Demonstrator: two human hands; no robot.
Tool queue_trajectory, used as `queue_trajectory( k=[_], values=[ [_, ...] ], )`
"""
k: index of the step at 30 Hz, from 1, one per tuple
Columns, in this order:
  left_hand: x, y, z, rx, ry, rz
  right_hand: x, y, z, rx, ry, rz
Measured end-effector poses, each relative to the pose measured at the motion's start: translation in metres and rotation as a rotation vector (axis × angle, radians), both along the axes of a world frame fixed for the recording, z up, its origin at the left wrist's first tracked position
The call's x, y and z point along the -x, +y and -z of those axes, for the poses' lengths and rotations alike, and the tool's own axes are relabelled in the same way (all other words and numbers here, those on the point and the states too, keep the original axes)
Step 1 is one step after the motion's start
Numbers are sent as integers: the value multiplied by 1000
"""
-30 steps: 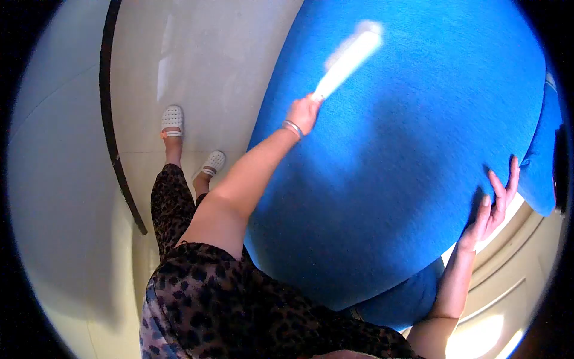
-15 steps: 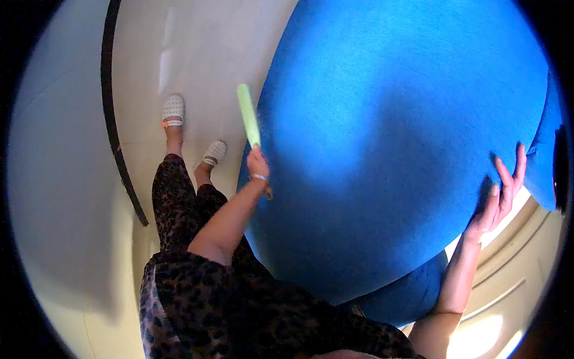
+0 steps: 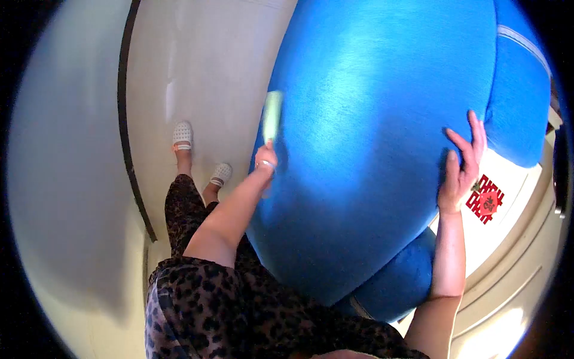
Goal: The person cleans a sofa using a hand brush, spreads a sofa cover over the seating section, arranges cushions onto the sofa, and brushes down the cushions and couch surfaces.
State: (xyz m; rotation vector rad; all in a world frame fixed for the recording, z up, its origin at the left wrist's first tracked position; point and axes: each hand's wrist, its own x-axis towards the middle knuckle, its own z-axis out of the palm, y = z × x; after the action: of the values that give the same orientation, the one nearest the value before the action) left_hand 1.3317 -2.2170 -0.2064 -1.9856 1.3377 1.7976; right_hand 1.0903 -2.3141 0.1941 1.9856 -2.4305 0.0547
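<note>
The large blue sofa (image 3: 359, 197), covered in soft fabric, fills the middle of the head view. My left hand (image 3: 266, 157) is wrapped round the handle of a long pale green brush (image 3: 272, 116) at the sofa's left edge. Motion blurs the brush, and its bristles cannot be made out. Over the right part of the sofa is my right hand (image 3: 463, 167), fingers spread and holding nothing. Whether its fingertips touch the fabric, I cannot tell.
A blue cushioned section with pale piping (image 3: 520, 78) adjoins at the right. Red paper decorations (image 3: 487, 203) are on a white surface beyond my right hand. My feet in white clogs (image 3: 183, 134) stand on the pale floor (image 3: 209, 60), near a dark strip (image 3: 124, 102) along the left.
The brush has moved rightward onto the sofa's edge and tipped more upright. My right hand has shifted left and slightly up in view. The red decorations have come into sight as the camera moved.
</note>
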Motion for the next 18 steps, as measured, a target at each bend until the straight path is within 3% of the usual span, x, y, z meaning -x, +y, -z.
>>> queue_trajectory(
  k=[2, 4, 5, 8, 9, 10, 13, 18],
  values=[
    [14, -34, -4, -128, -81, -392, -5, -5, 1, 19, 10, -13],
    [25, -58, -35, 148, 356, -357, -6, -5, 2, 22, -26, 15],
    [39, -79, -92, 107, 537, -402, -6, -5, 3, 12, -32, 35],
    [66, -112, -192, 356, 931, -47, -11, -13, 7, 5, -58, 77],
    [75, -116, -217, 552, 995, 30, -14, -7, 1, 17, -59, 81],
    [79, -128, -235, 499, 1094, 114, -7, 5, 7, 51, -85, 96],
    [103, -135, -241, 617, 1029, 295, -10, 21, 16, 190, -152, 252],
    [139, -143, -164, 749, 980, 302, -11, 15, 14, 207, -153, 211]
  ],
)
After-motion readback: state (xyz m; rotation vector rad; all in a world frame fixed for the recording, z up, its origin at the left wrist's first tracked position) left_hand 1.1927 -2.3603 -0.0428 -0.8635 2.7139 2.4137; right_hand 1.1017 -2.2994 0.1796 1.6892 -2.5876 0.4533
